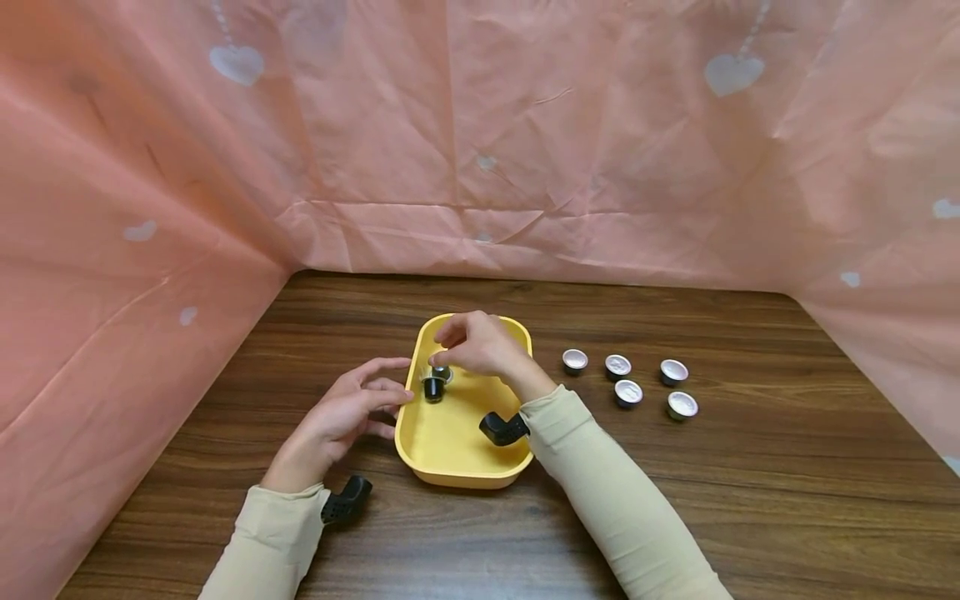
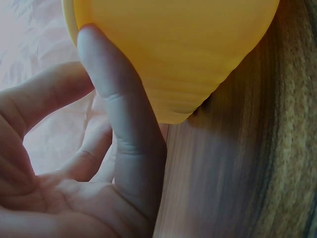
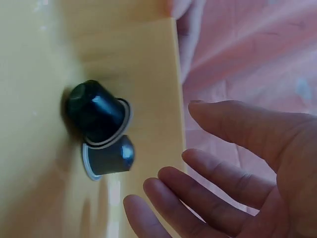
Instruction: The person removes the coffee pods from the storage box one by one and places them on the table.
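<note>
Two coffee capsules lie on their sides, touching or nearly so, in a yellow tray (image 1: pixel 450 454). In the right wrist view one is a glossy black capsule (image 3: pixel 96 111) and the other a dark grey-blue capsule (image 3: pixel 110 157). Just over them hovers my right hand (image 1: pixel 483 343), fingers apart and loosely bent, holding nothing. My left hand (image 1: pixel 341 410) touches the tray's left side, thumb (image 2: pixel 111 74) and index finger against the rim, fingers spread and gently bent. Its lower fingertips are partly hidden beside the tray.
Right of the tray, several more capsules (image 1: pixel 628 393) stand on the brown wooden table (image 1: pixel 480 542), pale foil lids up. Pink fabric (image 1: pixel 525 150) with hearts walls in the back and sides. A black camera mount (image 1: pixel 504 428) on my right wrist hangs over the tray.
</note>
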A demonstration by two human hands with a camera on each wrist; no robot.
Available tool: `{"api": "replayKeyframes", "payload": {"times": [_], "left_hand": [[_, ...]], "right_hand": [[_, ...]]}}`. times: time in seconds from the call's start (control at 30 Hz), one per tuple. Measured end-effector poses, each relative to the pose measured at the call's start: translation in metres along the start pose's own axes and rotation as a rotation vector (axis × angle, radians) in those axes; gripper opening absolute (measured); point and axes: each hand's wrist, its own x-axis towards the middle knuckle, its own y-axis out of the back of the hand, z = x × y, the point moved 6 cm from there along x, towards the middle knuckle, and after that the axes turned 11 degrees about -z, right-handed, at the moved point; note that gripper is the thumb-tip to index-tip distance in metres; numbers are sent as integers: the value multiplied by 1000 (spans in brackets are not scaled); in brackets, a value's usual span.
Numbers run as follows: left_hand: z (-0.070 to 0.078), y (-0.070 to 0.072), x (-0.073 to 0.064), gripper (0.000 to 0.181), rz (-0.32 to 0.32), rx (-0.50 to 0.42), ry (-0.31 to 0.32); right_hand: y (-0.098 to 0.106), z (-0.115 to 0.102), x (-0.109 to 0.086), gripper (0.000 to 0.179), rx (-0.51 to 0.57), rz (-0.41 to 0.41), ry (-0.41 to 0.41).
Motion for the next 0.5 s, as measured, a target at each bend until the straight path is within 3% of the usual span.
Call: {"api": "replayKeyframes", "payload": {"times": [0.5], "left_hand": [[-1,0,0,64,3,-13,-19]], "right_hand": [[-13,2,6,32,-94,-2,-72]]}}
